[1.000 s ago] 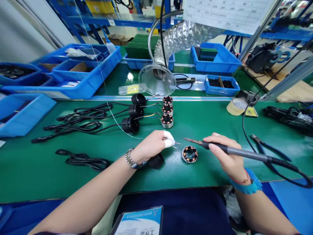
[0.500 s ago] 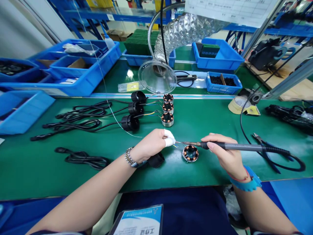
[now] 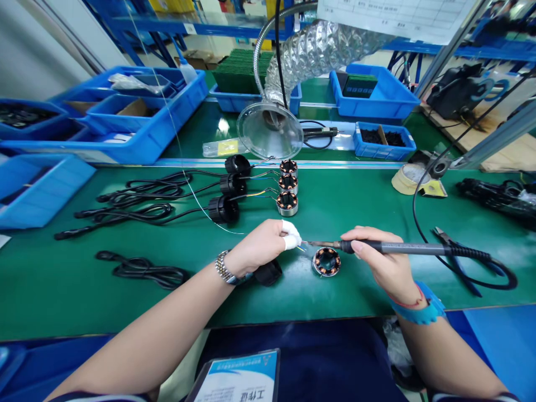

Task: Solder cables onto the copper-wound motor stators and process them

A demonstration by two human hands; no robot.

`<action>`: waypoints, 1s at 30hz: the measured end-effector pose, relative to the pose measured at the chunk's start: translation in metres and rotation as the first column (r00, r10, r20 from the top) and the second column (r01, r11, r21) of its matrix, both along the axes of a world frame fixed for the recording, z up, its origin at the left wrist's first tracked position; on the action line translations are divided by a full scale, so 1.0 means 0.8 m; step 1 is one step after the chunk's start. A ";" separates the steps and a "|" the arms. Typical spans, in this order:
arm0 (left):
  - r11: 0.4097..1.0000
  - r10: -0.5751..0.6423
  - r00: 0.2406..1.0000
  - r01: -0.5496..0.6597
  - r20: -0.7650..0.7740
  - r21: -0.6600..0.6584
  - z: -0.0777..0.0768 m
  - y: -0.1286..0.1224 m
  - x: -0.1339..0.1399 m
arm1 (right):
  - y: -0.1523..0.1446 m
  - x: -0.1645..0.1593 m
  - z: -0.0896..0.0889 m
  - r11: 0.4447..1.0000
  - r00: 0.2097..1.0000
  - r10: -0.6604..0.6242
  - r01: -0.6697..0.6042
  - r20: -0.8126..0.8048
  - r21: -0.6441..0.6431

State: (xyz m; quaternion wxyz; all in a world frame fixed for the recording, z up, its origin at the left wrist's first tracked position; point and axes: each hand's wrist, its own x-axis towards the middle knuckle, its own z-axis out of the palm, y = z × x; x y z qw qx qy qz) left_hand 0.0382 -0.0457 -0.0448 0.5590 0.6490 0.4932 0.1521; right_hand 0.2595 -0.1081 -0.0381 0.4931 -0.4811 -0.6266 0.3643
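White finger covers are on the tips of my left hand (image 3: 272, 241), which pinches thin coloured wires (image 3: 302, 247). A fine strand of solder wire (image 3: 224, 229) runs into the same fingers from the upper left. My right hand (image 3: 383, 265) is closed around a soldering iron (image 3: 410, 248), its tip pointing left at the wire ends. Just below the tip lies a round motor stator (image 3: 326, 262) with copper windings. A black cap (image 3: 268, 273) sits partly hidden under my left wrist, and a bundled black cable (image 3: 146, 271) lies left of it.
Three stators (image 3: 287, 203) stand in a column, wired to black caps (image 3: 223, 209) with cables. A clear fume hood (image 3: 270, 131) hangs above. Pliers (image 3: 458, 262) lie at right, near a soldering sponge holder (image 3: 414, 177). Blue bins (image 3: 154, 131) line the back and left.
The soldering iron and my right hand have shifted very slightly left. My left hand keeps its pinch on the wires, almost still.
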 end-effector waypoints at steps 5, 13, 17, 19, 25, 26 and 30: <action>1.000 0.009 1.000 -0.009 0.005 -0.005 0.000 -0.001 0.001 | 0.001 0.001 -0.001 1.000 1.000 -0.003 0.003 -0.010 -0.021; 1.000 -0.004 1.000 0.004 0.012 -0.007 -0.001 -0.001 0.001 | 0.001 -0.001 0.001 0.999 1.000 -0.025 0.025 0.009 -0.032; 1.000 -0.004 1.000 0.004 0.001 0.003 0.002 -0.001 0.002 | 0.001 -0.001 0.001 0.999 1.000 -0.013 0.013 -0.009 -0.049; 1.000 -0.005 1.000 0.005 -0.005 0.012 0.004 -0.001 0.002 | 0.000 -0.001 0.001 0.998 1.000 -0.018 0.016 -0.024 -0.055; 1.000 0.007 1.000 -0.007 0.025 0.021 0.004 -0.003 0.002 | 0.001 0.000 -0.001 0.999 0.999 -0.005 0.002 -0.049 -0.052; 1.000 0.004 1.000 -0.004 0.027 0.017 0.003 -0.003 0.002 | 0.001 0.001 -0.002 0.999 0.998 -0.010 0.007 -0.056 -0.051; 1.000 -0.006 1.000 0.006 0.022 -0.011 0.002 -0.002 0.001 | 0.001 0.004 -0.003 0.998 0.994 -0.058 0.055 -0.089 -0.038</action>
